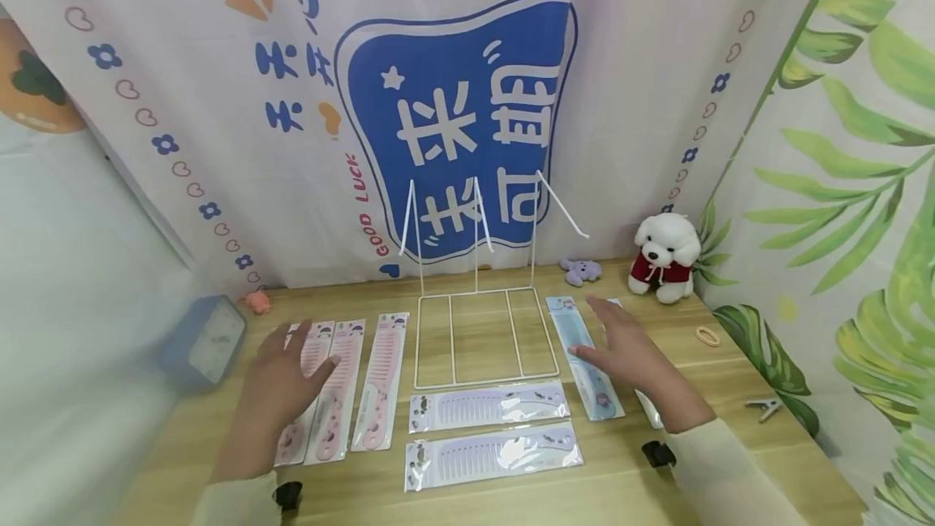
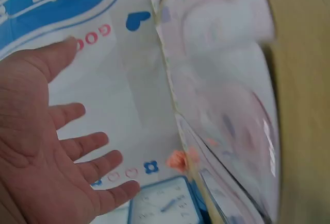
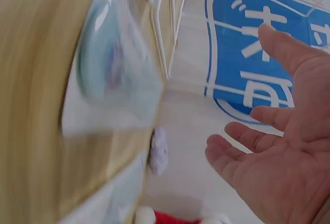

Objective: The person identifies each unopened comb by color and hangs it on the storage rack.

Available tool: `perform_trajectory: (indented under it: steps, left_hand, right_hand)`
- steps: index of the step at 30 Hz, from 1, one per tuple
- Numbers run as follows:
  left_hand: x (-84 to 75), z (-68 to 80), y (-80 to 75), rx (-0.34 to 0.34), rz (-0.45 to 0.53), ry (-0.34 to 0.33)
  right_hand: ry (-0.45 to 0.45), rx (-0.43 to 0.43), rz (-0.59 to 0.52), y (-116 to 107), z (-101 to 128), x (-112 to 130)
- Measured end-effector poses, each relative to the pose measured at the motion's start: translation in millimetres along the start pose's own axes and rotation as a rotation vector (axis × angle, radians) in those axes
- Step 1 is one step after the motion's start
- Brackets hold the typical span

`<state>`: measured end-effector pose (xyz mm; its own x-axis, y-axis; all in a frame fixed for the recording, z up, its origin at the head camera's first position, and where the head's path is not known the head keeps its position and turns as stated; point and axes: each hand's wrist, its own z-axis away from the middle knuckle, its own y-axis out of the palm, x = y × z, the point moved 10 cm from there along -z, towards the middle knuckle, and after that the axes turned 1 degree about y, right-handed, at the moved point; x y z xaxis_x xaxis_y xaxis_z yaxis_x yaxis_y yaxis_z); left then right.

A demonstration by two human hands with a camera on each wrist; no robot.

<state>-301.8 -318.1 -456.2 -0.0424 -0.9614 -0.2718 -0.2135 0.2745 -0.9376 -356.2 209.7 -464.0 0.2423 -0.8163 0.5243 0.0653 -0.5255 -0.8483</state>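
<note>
Hovering palm-down with fingers spread and nothing held, the left hand (image 1: 281,380) sat over 3 pink packaged combs (image 1: 339,388) laid side by side, lengthwise, at the left of the wooden table (image 1: 730,396). The right hand (image 1: 624,351) was likewise flat and empty, fingers straight, above a blue packaged comb (image 1: 580,347) lying lengthwise on the right; it probably did not touch the pack, though the blurred right wrist view did not settle this. Grouping by colour appeared deliberate: 2 lilac packaged combs (image 1: 493,428) lay crosswise nearest the person, directly in front of the white wire rack (image 1: 482,331). The rack stood centred against the printed curtain (image 1: 453,120), its 3 angled hooks bare, so each group sat within reach of it. Peripheral items stood well apart from the combs: a blue clock (image 1: 208,339) at far left, a white plush dog (image 1: 665,258) at rear right, a small purple toy (image 1: 580,270) beside the rack, and a clip (image 1: 763,407) near the right edge.
</note>
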Motion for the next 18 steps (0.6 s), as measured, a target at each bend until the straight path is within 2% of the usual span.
perform_trajectory:
  steps: [5, 8, 13, 18]
  left_hand:
    - [34.1, 8.1, 6.3, 0.058, 0.049, -0.07]
    - [53.1, 11.0, 13.1, 0.11, 0.076, -0.124]
    - [80.9, 17.1, 24.5, 0.22, 0.115, -0.258]
    - [110.1, 27.4, 33.7, 0.292, 0.077, -0.429]
  right_hand:
    - [0.004, 0.007, -0.041, 19.2, -12.1, 11.5]
    - [0.05, 0.002, -0.041, 30.9, -17.9, 11.7]
    - [0.114, 0.018, -0.025, 51.5, -26.6, 9.5]
    - [0.102, 0.077, -0.022, 67.7, -32.3, 11.7]
